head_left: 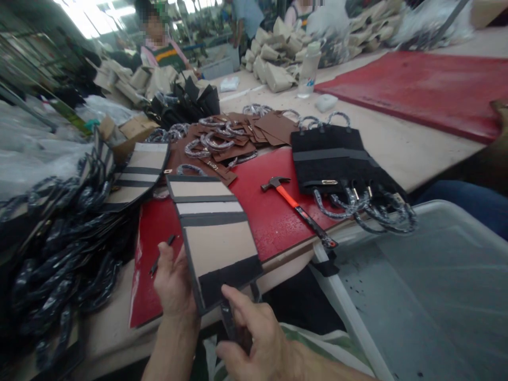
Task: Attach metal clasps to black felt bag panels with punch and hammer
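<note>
A bag panel (pixel 218 243) with beige and pale sections, dark cross bands and a black lower strip is tilted in front of me. My left hand (pixel 174 280) grips its left edge, thumb up, the other fingers partly hidden behind it. My right hand (pixel 254 328) is at the lower edge, index finger on the black strip, fingers curled around a dark plastic-wrapped handle (pixel 229 320). Another wrapped handle (pixel 190 169) shows at the panel's far end. Beyond my left thumb, a thin dark piece (pixel 162 255) lies on the red mat (pixel 273 222).
A claw hammer (pixel 297 209) with an orange-and-black handle lies right of the panel. Black bag panels (pixel 329 153) overhang a grey bin (pixel 428 286). Brown panels (pixel 273 127) lie behind; wrapped black ones (pixel 71 248) pile up left. A bottle (pixel 308 71) and people are farther back.
</note>
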Tool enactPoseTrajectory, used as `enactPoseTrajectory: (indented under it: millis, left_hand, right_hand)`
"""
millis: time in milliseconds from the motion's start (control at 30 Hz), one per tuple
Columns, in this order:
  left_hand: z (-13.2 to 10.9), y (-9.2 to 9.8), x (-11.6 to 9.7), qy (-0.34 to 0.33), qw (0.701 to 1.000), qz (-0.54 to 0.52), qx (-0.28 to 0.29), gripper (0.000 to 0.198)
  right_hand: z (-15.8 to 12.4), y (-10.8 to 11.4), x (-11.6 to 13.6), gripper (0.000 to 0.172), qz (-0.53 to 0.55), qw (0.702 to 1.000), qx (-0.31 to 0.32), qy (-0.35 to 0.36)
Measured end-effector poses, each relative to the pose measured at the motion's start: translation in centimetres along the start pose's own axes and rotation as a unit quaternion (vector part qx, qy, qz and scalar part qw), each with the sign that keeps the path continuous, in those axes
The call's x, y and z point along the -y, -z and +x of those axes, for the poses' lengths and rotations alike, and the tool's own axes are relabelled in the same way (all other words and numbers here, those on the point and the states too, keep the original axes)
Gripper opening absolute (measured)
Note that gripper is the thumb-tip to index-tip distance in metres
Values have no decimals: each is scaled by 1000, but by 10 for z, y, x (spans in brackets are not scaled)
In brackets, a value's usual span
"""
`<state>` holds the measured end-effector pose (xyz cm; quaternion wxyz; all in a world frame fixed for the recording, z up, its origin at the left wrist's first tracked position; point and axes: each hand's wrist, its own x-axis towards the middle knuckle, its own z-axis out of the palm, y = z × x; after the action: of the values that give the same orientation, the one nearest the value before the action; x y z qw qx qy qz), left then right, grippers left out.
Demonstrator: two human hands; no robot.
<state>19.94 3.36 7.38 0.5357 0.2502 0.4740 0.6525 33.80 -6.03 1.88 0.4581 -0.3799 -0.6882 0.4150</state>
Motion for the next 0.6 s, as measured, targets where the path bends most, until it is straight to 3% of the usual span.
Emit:
enactPoseTrajectory:
  millis: [33,100,200,267,333,400,500,600]
  left_hand:
    - [-1,-8,-7,4,999,15,51,63]
    - [1,-19,-18,-29,990,57,123,61]
    - [10,-21,-11,-138,958,228,107,45]
    - [16,-11,12,-196,899,381,87,39]
    - [20,6,42,-228,832,496,97,36]
    - [20,23,71,-249,786,554,113,33]
    - [16,41,97,-266,746,597,130,30]
    - [17,47,100,-284,728,608,139,29]
  right_hand:
    - [2,6,-3,65,97,993,-51,-44]
    - [11,26,-12,56,276,941,-134,-144]
    - [28,63,-33,51,417,835,-227,-277]
    - [33,82,-51,53,412,807,-236,-351]
    - [30,90,-68,52,351,825,-205,-393]
    - [24,89,-77,48,276,856,-177,-400]
    - [18,78,-80,45,201,876,-161,-407]
    - [20,67,-79,50,198,877,-148,-411]
